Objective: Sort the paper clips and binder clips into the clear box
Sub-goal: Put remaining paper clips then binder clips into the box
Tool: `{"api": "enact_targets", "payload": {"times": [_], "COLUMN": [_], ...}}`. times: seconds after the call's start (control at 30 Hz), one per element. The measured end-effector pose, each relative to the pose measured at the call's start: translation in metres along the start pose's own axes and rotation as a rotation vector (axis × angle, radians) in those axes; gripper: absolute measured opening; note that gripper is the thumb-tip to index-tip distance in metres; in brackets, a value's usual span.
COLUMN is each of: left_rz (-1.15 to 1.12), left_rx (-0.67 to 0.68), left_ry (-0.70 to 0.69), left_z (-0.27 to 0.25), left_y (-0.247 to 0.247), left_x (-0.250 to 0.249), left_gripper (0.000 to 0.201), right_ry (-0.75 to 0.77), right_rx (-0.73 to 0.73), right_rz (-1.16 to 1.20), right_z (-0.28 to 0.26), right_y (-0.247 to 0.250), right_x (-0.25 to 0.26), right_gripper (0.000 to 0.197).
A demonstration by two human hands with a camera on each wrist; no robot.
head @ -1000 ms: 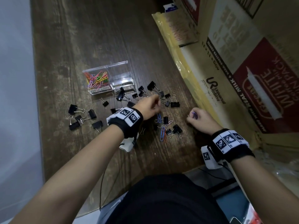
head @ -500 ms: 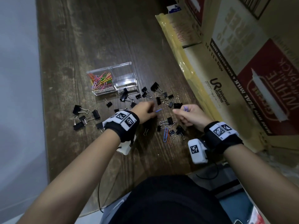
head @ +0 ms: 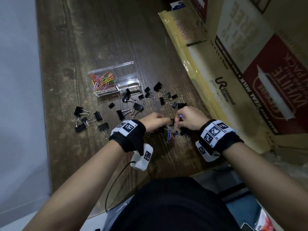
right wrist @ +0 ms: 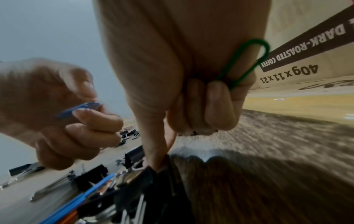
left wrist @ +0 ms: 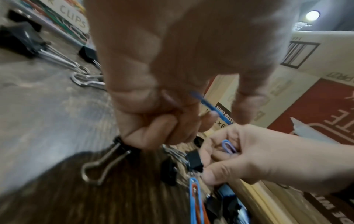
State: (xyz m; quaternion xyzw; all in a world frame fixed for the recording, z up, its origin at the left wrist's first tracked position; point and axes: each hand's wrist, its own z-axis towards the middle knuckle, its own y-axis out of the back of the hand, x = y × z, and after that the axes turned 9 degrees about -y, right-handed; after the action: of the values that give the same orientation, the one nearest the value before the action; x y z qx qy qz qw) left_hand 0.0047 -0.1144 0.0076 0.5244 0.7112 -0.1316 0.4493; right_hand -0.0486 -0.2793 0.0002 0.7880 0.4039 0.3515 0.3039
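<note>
1. Paper clips (head: 103, 80) in mixed colours fill the left compartment of the clear box (head: 127, 65), which stands on the wooden table (head: 83, 39) left of centre in the head view; its right compartment looks bare.
2. Black binder clips (head: 126, 112) lie scattered on the table just below and to the right of the box, with another group (head: 88, 119) at the left of the frame.
3. Left hand (head: 154, 120), near the middle of the head view, has its fingers curled and pinches a blue paper clip (left wrist: 210, 107), seen at centre right of the left wrist view.
4. Right hand (head: 190, 118), just right of it and nearly touching, holds a green paper clip (right wrist: 247, 60) and a light blue paper clip (left wrist: 229, 146) tucked under its curled fingers, while thumb and forefinger reach down to a small binder clip (left wrist: 194, 159); whether they grip it I cannot tell.
5. A large blue paper clip (head: 169, 135) lies on the table just below both hands, with an orange one beside it.
6. Cardboard cartons (head: 250, 64) stand along the right side of the frame.
</note>
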Motion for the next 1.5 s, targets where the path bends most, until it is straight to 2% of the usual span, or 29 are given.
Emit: {"api": "enact_targets", "payload": {"times": [0.07, 0.13, 0.23, 0.33, 0.4, 0.47, 0.53, 0.67, 0.77, 0.87, 0.93, 1.1, 1.23, 1.37, 1.5], "left_rz": [0.099, 0.100, 0.026, 0.085, 0.160, 0.243, 0.403, 0.766, 0.796, 0.625, 0.558, 0.752, 0.747, 0.604, 0.277], "left_rx": [0.006, -0.031, -0.131, -0.200, -0.192, -0.182, -0.203, -0.308, -0.339, -0.281, -0.282, -0.347, -0.311, -0.312, -0.445], "left_ry": [-0.003, -0.017, -0.003, 0.003, -0.005, -0.007, -0.011, -0.052, -0.049, 0.028, 0.027, -0.065, -0.028, -0.034, -0.148], "left_z": [0.000, -0.001, -0.004, -0.008, -0.010, -0.010, -0.011, -0.016, -0.018, -0.023, -0.028, -0.037, -0.038, -0.038, -0.042], "left_y": [-0.004, -0.008, -0.011, -0.015, -0.019, -0.026, -0.034, -0.049, -0.048, -0.038, -0.032, -0.031, -0.033, -0.026, -0.014], "left_x": [-0.001, 0.001, 0.005, 0.008, 0.010, 0.011, 0.012, 0.006, 0.009, 0.016, 0.021, 0.030, 0.034, 0.034, 0.041], "left_gripper": [0.034, 0.031, 0.035, 0.043, 0.048, 0.048, 0.043, 0.037, 0.033, 0.026, 0.020, 0.031, 0.027, 0.025, 0.014], "right_ry": [0.004, -0.001, -0.048, -0.072, -0.068, -0.054, -0.009, 0.066, 0.026, -0.036, -0.068, -0.090, -0.055, -0.034, 0.054], "right_rx": [0.035, 0.016, -0.002, 0.146, 0.234, 0.221, 0.157, 0.040, -0.003, -0.047, -0.090, -0.146, -0.152, -0.158, -0.146], "right_rz": [-0.018, 0.078, 0.556, 1.125, 1.295, 1.139, 0.798, 0.400, 0.160, 0.110, 0.124, 0.176, 0.183, 0.151, 0.170], "right_z": [0.001, 0.000, -0.010, -0.025, -0.032, -0.037, -0.043, -0.049, -0.054, -0.060, -0.061, -0.060, -0.055, -0.052, -0.052], "right_y": [-0.001, 0.000, -0.001, -0.005, -0.007, -0.009, -0.014, -0.029, -0.037, -0.043, -0.044, -0.044, -0.043, -0.040, -0.037], "right_x": [0.000, -0.004, -0.008, -0.013, -0.017, -0.019, -0.016, -0.009, -0.004, 0.001, 0.005, 0.017, 0.024, 0.027, 0.032], "right_gripper": [0.013, 0.020, 0.029, 0.027, 0.025, 0.024, 0.019, 0.018, 0.014, 0.015, 0.017, 0.016, 0.013, 0.013, 0.016]}}
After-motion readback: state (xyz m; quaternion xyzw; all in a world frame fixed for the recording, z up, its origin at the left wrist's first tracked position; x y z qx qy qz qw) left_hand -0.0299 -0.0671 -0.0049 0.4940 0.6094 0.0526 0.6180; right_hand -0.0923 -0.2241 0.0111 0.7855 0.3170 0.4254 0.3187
